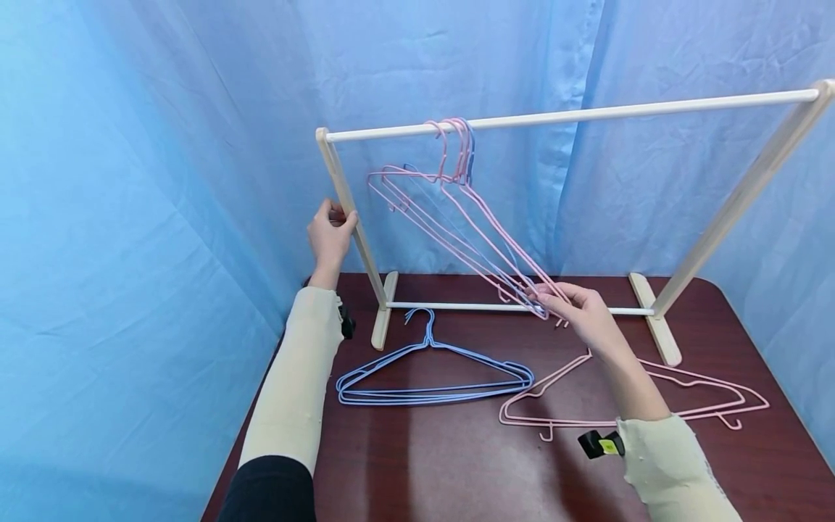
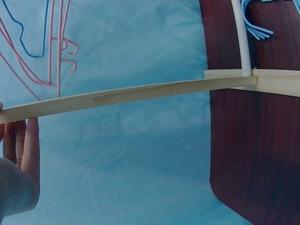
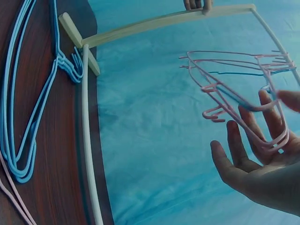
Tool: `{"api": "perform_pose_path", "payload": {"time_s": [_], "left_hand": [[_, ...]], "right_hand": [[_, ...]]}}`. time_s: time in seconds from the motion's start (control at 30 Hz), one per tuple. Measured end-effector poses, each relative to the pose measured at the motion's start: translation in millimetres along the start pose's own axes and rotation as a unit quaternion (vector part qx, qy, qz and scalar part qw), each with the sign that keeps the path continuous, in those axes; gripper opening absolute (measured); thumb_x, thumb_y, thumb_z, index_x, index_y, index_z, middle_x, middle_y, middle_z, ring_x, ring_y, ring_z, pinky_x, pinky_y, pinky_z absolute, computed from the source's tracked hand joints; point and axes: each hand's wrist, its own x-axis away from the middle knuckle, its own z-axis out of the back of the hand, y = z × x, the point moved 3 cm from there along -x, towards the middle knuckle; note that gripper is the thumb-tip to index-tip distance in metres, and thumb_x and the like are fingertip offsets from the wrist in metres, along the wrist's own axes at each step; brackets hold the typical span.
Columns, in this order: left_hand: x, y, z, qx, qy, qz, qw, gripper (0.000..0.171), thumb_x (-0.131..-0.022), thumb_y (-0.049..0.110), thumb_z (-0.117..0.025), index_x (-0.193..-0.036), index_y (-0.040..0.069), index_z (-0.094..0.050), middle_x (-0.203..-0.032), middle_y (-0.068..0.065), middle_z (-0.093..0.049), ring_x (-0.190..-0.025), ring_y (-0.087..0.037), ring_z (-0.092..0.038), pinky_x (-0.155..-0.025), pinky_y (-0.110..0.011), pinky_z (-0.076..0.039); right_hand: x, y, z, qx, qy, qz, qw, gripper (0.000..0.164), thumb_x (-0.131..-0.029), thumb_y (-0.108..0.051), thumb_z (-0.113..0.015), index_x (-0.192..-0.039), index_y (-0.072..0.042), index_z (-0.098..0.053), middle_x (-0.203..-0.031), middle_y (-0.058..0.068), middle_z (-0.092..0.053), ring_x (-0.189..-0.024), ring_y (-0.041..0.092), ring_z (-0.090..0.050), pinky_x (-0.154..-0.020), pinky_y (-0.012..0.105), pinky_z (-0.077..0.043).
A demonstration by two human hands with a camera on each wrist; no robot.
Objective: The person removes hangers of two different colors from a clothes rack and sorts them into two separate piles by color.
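Note:
Several pink hangers [image 1: 483,210] and blue ones hang by their hooks near the left end of a white rail [image 1: 574,116]. At their near ends is my right hand [image 1: 579,308], with pink wire across its palm and between thumb and fingers. The right wrist view shows its fingers [image 3: 236,145] spread and fairly straight around the hanger ends. My left hand [image 1: 331,235] grips the rack's wooden left post [image 1: 346,196], thumb in front and other fingers behind. In the left wrist view its straight fingers [image 2: 30,145] reach up behind that post.
Blue hangers [image 1: 430,395] lie stacked on the dark red table [image 1: 450,464], left of centre. Pink hangers [image 1: 717,395] lie to the right, partly under my right forearm. The rack's right post [image 1: 744,210] stands on a wooden foot. Blue curtains [image 1: 163,239] surround the table.

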Motion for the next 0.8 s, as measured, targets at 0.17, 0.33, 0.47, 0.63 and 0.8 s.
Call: {"api": "perform_pose_path", "payload": {"time_s": [0.17, 0.33, 0.47, 0.63, 0.8], "left_hand": [[0.3, 0.1, -0.4, 0.001, 0.002, -0.002, 1.0, 0.023, -0.095, 0.025, -0.064, -0.101, 0.004, -0.058, -0.106, -0.018, -0.069, -0.097, -0.033, -0.069, -0.079, -0.047, -0.055], [-1.2, -3.0, -2.2, -0.013, 0.006, -0.008, 0.9999, 0.022, -0.095, 0.026, -0.063, -0.1, 0.006, -0.058, -0.105, -0.017, -0.069, -0.097, -0.031, -0.07, -0.077, -0.045, -0.054], [-2.3, -5.4, -2.5, -0.012, 0.009, -0.012, 0.9998, 0.022, -0.095, 0.026, -0.063, -0.099, 0.005, -0.057, -0.104, -0.017, -0.069, -0.096, -0.032, -0.07, -0.076, -0.045, -0.054], [-2.1, -5.7, -2.0, -0.011, 0.009, -0.014, 0.9998, 0.022, -0.095, 0.026, -0.063, -0.099, 0.005, -0.057, -0.104, -0.018, -0.068, -0.096, -0.032, -0.07, -0.076, -0.046, -0.055], [-1.7, -5.5, -2.2, -0.011, 0.008, -0.015, 0.9998, 0.022, -0.095, 0.026, -0.063, -0.099, 0.005, -0.057, -0.104, -0.018, -0.069, -0.096, -0.032, -0.07, -0.076, -0.046, -0.055]], "right_hand": [[-0.3, 4.5, 1.1, 0.036, 0.032, -0.017, 0.999, 0.012, -0.097, -0.016, -0.063, -0.101, -0.007, -0.07, -0.074, -0.017, -0.064, -0.066, 0.002, -0.054, -0.058, 0.022, -0.048], [2.8, 2.1, 2.0, 0.069, 0.115, 0.02, 0.991, 0.016, -0.096, -0.014, -0.065, -0.103, 0.0, -0.069, -0.075, -0.015, -0.066, -0.06, -0.002, -0.053, -0.051, 0.019, -0.047], [5.9, -5.3, -0.4, 0.163, 0.194, 0.096, 0.963, 0.014, -0.096, -0.01, -0.064, -0.101, 0.001, -0.072, -0.08, 0.005, -0.073, -0.059, -0.007, -0.051, -0.049, 0.012, -0.042], [8.8, -12.6, -3.7, 0.26, 0.248, 0.154, 0.92, 0.011, -0.093, -0.005, -0.066, -0.1, 0.002, -0.071, -0.082, 0.015, -0.07, -0.065, -0.006, -0.044, -0.058, 0.007, -0.033], [9.0, -12.7, -2.7, 0.258, 0.262, 0.141, 0.919, 0.011, -0.089, -0.007, -0.072, -0.094, 0.002, -0.066, -0.075, 0.01, -0.066, -0.059, -0.009, -0.045, -0.054, 0.007, -0.035]]}}
